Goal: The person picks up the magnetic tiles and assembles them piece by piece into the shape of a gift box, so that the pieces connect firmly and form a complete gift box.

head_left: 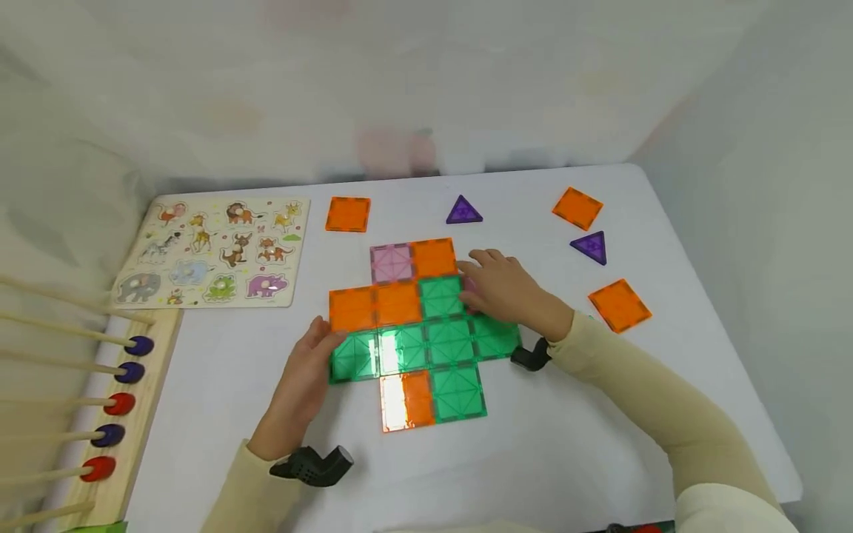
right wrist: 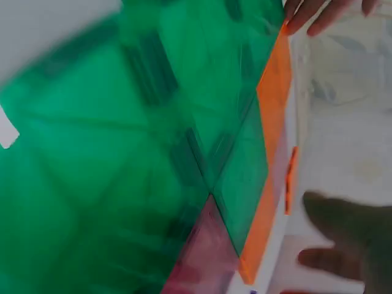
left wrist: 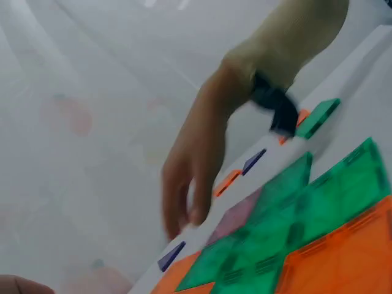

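Observation:
A flat patchwork of translucent magnetic tiles lies on the white table, with green tiles (head_left: 449, 342), orange tiles (head_left: 398, 303) and a pink tile (head_left: 392, 263) set edge to edge. At its left side my left hand (head_left: 303, 381) rests with the thumb touching a green corner tile. My right hand (head_left: 503, 289) is over the upper right of the patchwork, partly covering a second pink tile (right wrist: 205, 254). In the right wrist view, the right thumb and finger (right wrist: 343, 220) are apart, with nothing visible between them.
Loose orange tiles (head_left: 620, 305) and purple triangle tiles (head_left: 463, 210) lie toward the back and right. Another green tile (left wrist: 318, 117) lies near the right forearm. An animal peg puzzle (head_left: 216, 252) is at back left, above a wooden bead frame (head_left: 153, 370).

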Motion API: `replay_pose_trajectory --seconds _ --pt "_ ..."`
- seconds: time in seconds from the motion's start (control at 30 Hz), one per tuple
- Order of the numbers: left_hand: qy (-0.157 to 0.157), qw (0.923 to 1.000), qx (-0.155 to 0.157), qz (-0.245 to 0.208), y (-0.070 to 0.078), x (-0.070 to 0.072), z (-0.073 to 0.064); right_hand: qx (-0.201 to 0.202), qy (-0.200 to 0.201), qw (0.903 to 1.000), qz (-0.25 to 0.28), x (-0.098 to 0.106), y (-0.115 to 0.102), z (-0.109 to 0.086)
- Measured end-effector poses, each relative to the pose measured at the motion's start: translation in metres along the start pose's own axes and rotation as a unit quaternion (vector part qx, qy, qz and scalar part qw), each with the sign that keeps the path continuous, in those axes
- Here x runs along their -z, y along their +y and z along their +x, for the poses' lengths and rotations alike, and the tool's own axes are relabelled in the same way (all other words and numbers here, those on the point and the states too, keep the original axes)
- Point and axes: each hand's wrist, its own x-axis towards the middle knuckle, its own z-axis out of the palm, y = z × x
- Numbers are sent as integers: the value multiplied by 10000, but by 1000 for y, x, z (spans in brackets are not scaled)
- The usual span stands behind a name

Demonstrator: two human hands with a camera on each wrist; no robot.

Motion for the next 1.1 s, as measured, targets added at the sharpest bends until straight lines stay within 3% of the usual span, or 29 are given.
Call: replay_pose_trajectory --seconds 0.07,0.17,0.27,0.43,0.57,0.7,0.87,1.0,1.1 --pt "-32 9998 -26 -205 -1 -2 -3 289 -213 9991 221 -3 0 20" --pt "-51 9958 -24 -909 1 2 -3 629 -324 9959 560 -10 1 48" --pt "-200 9881 -16 -1524 4 8 -3 595 -304 9950 735 -20 2 67" --pt "-453 9842 -68 -1711 5 15 -3 328 -305 9972 595 -33 5 82" --pt "-495 9828 -168 -1774 3 17 -3 392 -135 9970 658 -37 8 83" --pt "-590 9848 -602 -1520 0 17 -7 625 -74 9955 706 -32 9 85" --pt "-894 9848 -1396 -510 -8 9 -15 721 -179 9921 1008 -25 7 90" --pt "-1144 9749 -1871 396 -14 -3 -18 625 -328 9934 900 -22 6 98" --pt "-1261 9591 -2258 1151 -19 -11 -16 448 -493 9954 688 -19 3 106"
